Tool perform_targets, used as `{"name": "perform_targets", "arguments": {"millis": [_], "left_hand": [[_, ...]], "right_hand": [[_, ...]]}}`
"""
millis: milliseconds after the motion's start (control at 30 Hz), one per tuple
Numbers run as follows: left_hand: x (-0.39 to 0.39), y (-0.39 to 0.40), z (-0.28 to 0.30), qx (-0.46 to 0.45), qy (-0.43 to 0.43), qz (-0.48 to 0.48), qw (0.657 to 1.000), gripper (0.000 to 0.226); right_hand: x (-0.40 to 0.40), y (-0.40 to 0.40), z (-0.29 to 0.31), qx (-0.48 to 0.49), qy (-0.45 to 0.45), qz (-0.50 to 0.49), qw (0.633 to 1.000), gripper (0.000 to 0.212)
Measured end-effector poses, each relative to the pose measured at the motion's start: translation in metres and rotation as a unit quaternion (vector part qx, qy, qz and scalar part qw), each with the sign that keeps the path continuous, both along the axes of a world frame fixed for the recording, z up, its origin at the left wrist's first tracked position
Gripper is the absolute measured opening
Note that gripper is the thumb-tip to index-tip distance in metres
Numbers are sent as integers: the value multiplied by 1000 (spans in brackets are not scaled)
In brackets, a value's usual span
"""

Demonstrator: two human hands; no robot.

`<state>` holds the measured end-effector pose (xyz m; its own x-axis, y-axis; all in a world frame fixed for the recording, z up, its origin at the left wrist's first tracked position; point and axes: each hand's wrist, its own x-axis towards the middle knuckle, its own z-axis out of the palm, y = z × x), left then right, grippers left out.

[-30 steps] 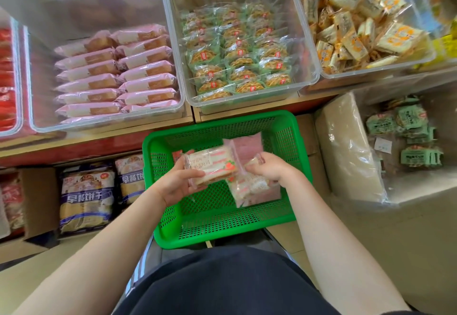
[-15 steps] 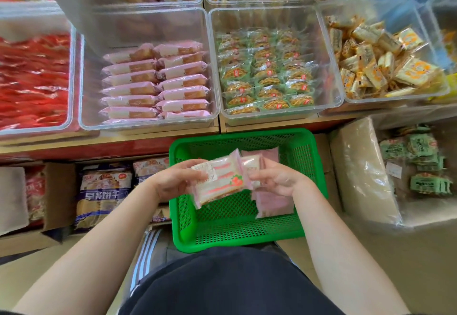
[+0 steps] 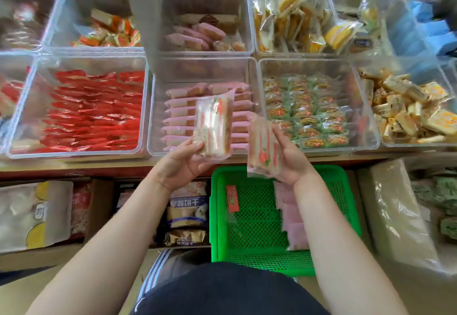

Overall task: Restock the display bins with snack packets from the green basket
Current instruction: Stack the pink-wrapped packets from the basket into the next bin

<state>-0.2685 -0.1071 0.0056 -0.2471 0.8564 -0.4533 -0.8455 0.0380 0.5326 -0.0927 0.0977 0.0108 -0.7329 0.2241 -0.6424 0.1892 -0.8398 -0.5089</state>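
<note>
Both bare forearms stretched forward, side by side and apart. Left hand (image 3: 184, 160) raised palm-up, thumb and fingers pinching a packet's lower end. Right hand (image 3: 293, 159) just beside it, slightly lower, fingers curled round another packet.

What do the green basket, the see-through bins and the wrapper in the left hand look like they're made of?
Green basket: likely moulded plastic, its walls and floor an even mesh of holes. Bins: clear rigid plastic, slightly glossy, contents showing through the walls. Wrapper held in the left hand: thin shiny plastic film, partly transparent, with the cake visible inside.
</note>
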Motion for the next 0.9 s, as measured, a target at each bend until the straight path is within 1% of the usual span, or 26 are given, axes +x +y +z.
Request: {"name": "perform_targets", "arguments": {"millis": [100,133,167,233,333,400,433,467,500,533,567,600,633,667,700,733,767,800,833,867,900], "left_hand": [[-25,-6,8,22,18,-38,999,82],[-34,-7,9,20,25,-50,998,82],[-43,-7,8,9,35,-55,998,76],[-62,-5,6,-26,67,-47,996,62],[-97,7,1,-85,118,-2,989,49],[-119,19,0,-149,207,21,967,37],[-129,27,1,-189,276,29,942,29],[-138,36,1,-232,367,37,900,20],[-146,46,1,-267,468,42,841,10],[-152,56,0,-291,559,37,775,4],[-158,66,-3,-303,630,30,714,10],[-164,75,-6,-304,680,20,667,15],[-170,83,-9,-299,721,18,625,21],[-175,90,-14,-288,760,22,582,28],[-180,95,-19,-280,792,23,542,35],[-184,99,-26,-281,816,16,504,41],[-188,104,-31,-291,829,-9,477,43],[-192,108,-37,-306,834,-45,456,43],[-195,112,-44,-318,835,-81,441,38],[-198,116,-50,-323,835,-107,433,33],[-201,119,-55,-328,832,-124,431,27]], "right_hand": [[-29,-13,3,-25,34,-12,999,56],[-39,-16,3,-24,42,-6,999,58],[-48,-17,1,-12,45,3,999,61],[-68,-13,-3,26,19,20,999,55],[-100,-2,-5,59,-18,13,998,51],[-124,10,-4,110,-50,-8,993,47],[-136,15,-4,158,-69,-18,985,45],[-149,22,-5,231,-100,-25,967,43],[-161,28,-4,326,-125,-20,937,40],[-171,35,-3,428,-140,-6,893,35],[-180,40,0,518,-138,11,844,33],[-188,45,3,596,-122,32,793,34],[-196,50,4,669,-115,55,732,36],[-204,54,4,741,-125,79,655,38],[-211,59,1,805,-148,103,566,38],[-218,65,-4,847,-172,131,486,37],[-225,69,-10,868,-190,167,428,36],[-230,72,-19,872,-203,209,393,36],[-233,74,-26,870,-215,246,369,36],[-235,75,-33,868,-222,267,356,34],[-236,75,-41,871,-223,265,350,32]]}}
